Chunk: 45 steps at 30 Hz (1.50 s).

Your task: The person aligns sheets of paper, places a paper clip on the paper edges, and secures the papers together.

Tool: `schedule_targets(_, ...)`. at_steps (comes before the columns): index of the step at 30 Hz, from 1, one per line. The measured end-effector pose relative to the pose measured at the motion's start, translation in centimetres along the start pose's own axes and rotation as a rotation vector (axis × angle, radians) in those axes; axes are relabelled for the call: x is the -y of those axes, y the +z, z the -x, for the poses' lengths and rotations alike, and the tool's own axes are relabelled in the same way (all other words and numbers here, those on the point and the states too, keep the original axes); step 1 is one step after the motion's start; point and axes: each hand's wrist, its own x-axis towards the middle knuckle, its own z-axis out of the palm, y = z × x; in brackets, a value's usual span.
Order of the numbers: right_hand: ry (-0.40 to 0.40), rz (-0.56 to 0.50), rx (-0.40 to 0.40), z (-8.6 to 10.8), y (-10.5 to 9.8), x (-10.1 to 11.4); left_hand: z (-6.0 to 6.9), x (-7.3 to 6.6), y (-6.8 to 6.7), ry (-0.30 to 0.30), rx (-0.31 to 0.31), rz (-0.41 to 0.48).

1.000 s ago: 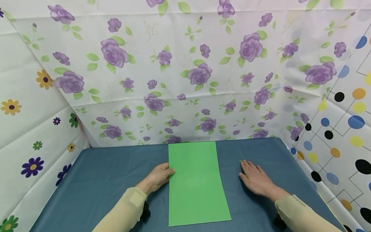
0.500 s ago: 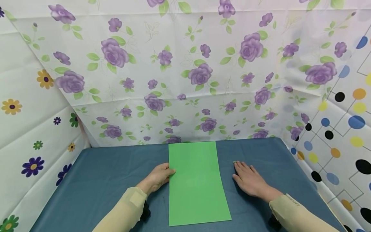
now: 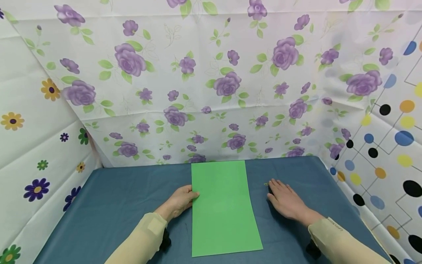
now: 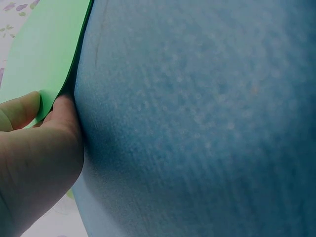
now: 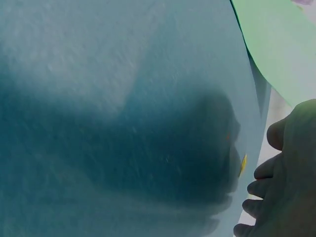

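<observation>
A green sheet of paper lies lengthwise on the blue cloth. My left hand pinches its left edge, thumb on top and fingers underneath; in the left wrist view the thumb shows on the sheet, which bends up a little there. To the right of the sheet lies a small yellow wire loop, probably a paper clip, seen as a yellow sliver in the right wrist view. My right hand, palm down with fingers extended, hovers just over the cloth beside the loop and holds nothing.
Blue cloth covers the table. A curtain with purple roses hangs along the back edge. Patterned sheets stand at the sides, flowered on the left and dotted on the right.
My right hand has slid the yellow loop left toward the sheet under its fingertips, then come up off it and slightly right. The left hand and the sheet have stayed put.
</observation>
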Motion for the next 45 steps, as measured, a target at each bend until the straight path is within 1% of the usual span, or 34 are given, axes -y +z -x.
schedule_targets(5,0.033,0.033,-0.034,-0.8,-0.4,-1.0,0.0,0.0,-0.1,0.0,0.003,0.0)
schedule_targets(8,0.056,0.044,-0.073,-1.3,-0.5,-1.5,0.0,-0.1,-0.1,0.0,0.005,0.002)
schedule_targets(13,0.057,0.07,-0.16,-2.0,-0.6,-2.3,-0.1,-0.1,0.1,-0.005,-0.006,0.004)
schedule_targets(16,0.064,0.083,-0.179,-2.6,-0.5,-2.5,-0.1,-0.1,0.2,-0.007,-0.016,0.003)
schedule_targets(23,0.093,0.04,-0.155,-4.0,-0.3,-2.6,0.1,-0.2,0.2,-0.003,-0.021,0.003)
schedule_targets(33,0.122,-0.052,-0.079,-5.4,-0.1,-2.2,0.1,-0.2,0.2,0.002,-0.012,0.0)
schedule_targets(38,0.129,-0.075,-0.07,-5.8,-0.1,-2.2,0.2,-0.3,0.2,0.0,-0.008,0.0)
schedule_targets(45,0.131,-0.078,-0.069,-5.8,-0.2,-2.1,0.0,-0.1,0.1,-0.005,-0.013,0.002)
